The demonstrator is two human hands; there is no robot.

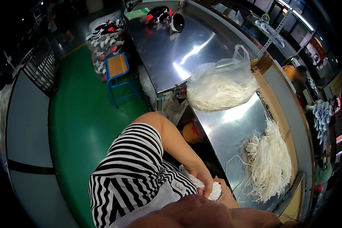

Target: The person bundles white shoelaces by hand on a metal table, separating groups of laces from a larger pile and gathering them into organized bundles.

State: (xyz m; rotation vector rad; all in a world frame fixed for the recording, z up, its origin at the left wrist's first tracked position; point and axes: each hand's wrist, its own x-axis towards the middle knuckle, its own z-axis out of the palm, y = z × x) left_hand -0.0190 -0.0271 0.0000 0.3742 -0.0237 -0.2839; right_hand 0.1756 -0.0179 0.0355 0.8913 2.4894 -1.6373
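Observation:
Both my hands are close together at the near left edge of the metal table, low in the head view. My left hand (203, 180) is closed with bent fingers on a small white gathered piece (216, 191), which looks like ribbed or pleated cloth. Against its other side sits my right hand (226, 194), its fingers curled and partly hidden. A thin pale cord runs by the right hand. To the right, a large loose bundle of white cords (271, 163) lies on the metal tabletop (220, 131), with stray strands trailing toward my hands.
Beyond lies a see-through plastic bag (222, 89) filled with white cords. A farther metal table (155, 45) carries red, black and white items (158, 14). Left of it stand a blue-framed stool (117, 67) and stacked filled bags (108, 41). A cardboard strip (275, 102) lines the right side.

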